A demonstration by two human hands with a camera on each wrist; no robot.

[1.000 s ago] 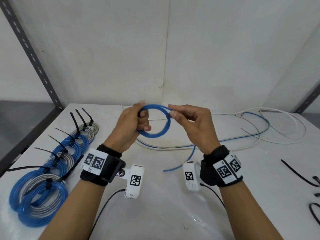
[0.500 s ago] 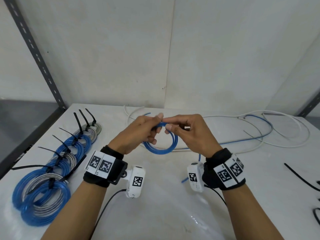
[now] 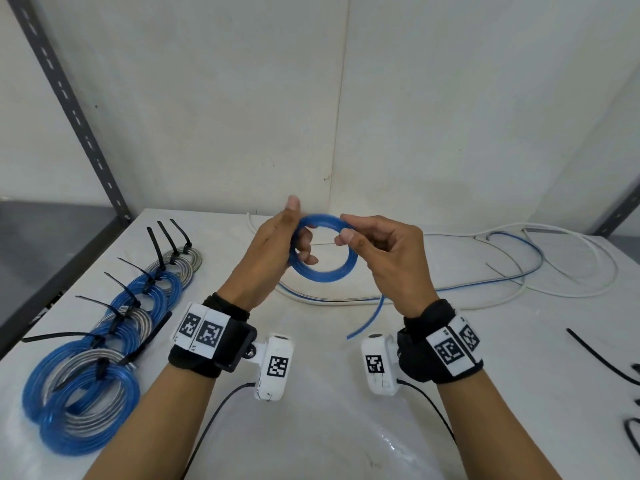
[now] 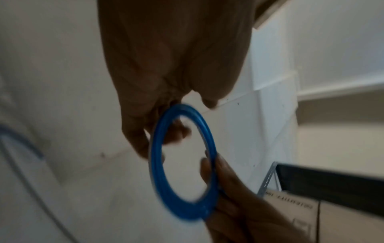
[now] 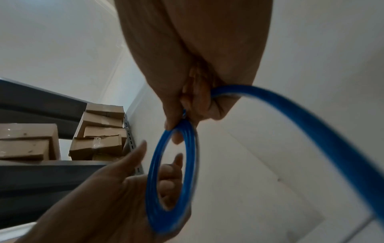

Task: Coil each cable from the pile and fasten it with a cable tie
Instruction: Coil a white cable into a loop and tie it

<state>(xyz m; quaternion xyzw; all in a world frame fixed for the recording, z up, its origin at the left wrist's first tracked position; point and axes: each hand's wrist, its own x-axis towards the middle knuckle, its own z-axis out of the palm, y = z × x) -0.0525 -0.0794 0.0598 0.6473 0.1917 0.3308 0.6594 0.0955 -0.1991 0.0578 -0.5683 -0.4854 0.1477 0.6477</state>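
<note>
So the left hand (image 3: 273,251) had its fingers curled through the blue cable coil (image 3: 323,251), gripping the coil's left side with the thumb sticking straight up above it. The right hand (image 3: 384,258) pinched the coil's top right edge between thumb and forefinger, the other fingers loosely curled behind. The coil was held up in the air between both hands, roughly upright, above the back middle of the tabletop (image 3: 329,427). In the right wrist view the cable ran out from under the right palm, and from the head camera its loose tail (image 3: 369,318) hung down below the right hand, ending just above the table surface.

Both forearms came in from the near edge, wrists raised, each wearing a black strap with printed marker tags and a white camera unit (image 3: 273,368) on the inner side.

Along the left edge of the tabletop sat a row of finished coils (image 3: 83,396), blue and grey, each cinched with a black cable tie, tails poking up. Loose white and blue cables (image 3: 540,271) sprawled over the back right part of the table. A few spare black cable ties (image 3: 602,362) lay at the right edge.

White walls met in a corner behind the table, with a grey slotted shelf upright (image 3: 76,109) on the left. The right wrist view caught cardboard boxes (image 5: 97,133) stacked on dark shelving.
</note>
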